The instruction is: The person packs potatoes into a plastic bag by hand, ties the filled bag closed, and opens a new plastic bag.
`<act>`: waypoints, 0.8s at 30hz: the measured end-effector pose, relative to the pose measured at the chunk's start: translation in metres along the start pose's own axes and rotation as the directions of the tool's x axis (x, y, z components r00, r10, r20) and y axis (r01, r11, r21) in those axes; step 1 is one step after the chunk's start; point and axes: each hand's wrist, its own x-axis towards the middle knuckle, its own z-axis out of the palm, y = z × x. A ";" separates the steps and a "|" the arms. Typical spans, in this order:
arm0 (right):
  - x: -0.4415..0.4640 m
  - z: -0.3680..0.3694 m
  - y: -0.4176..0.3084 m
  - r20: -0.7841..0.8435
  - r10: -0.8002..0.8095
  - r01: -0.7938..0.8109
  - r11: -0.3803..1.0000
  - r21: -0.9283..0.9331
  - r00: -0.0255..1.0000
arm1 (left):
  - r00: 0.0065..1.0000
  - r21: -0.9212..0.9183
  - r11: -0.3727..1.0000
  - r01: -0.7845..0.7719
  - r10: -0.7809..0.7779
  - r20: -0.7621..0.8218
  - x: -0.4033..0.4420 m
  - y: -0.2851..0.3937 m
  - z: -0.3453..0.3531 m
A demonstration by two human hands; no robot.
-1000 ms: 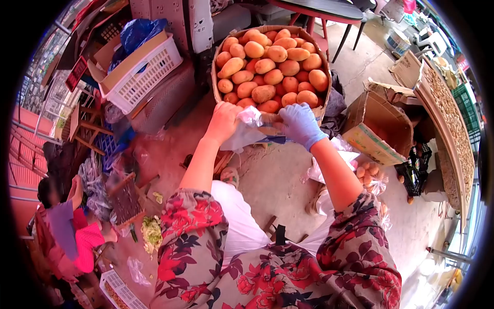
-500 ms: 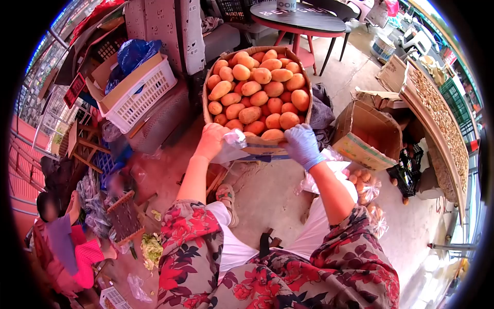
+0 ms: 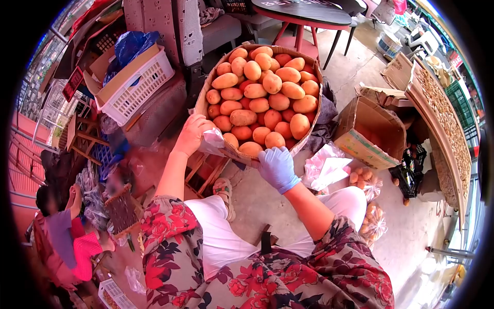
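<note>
In front of me is a cardboard box (image 3: 205, 94) heaped with orange, oval fruits (image 3: 243, 117) that look like mangoes. My left hand (image 3: 194, 133), bare, grips the rim at the near left corner, fingers curled over the edge. A crumpled piece of clear plastic (image 3: 212, 139) shows beside it. At the near right part of the rim is my right hand (image 3: 279, 170), in a blue glove, fingers bent over the edge. The box's underside is hidden from view.
A round table (image 3: 309, 14) stands beyond the box. Left is a white plastic crate (image 3: 135, 92); right, an open cardboard box (image 3: 373, 135) and bagged produce (image 3: 374, 224) on the floor. A seated person (image 3: 67, 237) is at lower left.
The fruit box has come nearer and turned, its near left corner swinging toward me. Both hands stay on the rim; my left hand has shifted left, my right hand left and nearer me.
</note>
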 end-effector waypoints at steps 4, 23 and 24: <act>0.007 0.001 0.008 0.020 -0.055 0.055 0.998 -0.015 0.998 | 0.996 0.082 0.994 0.078 -0.075 -0.041 -0.010 -0.005 0.011; -0.012 -0.064 -0.043 -0.082 0.170 -0.092 0.808 0.582 0.982 | 0.691 -0.957 0.112 0.266 -0.715 0.108 -0.036 0.173 -0.040; -0.011 -0.063 -0.046 -0.062 0.182 -0.105 0.778 0.619 0.981 | 0.699 -0.972 0.026 0.233 -0.700 0.149 -0.041 0.176 -0.032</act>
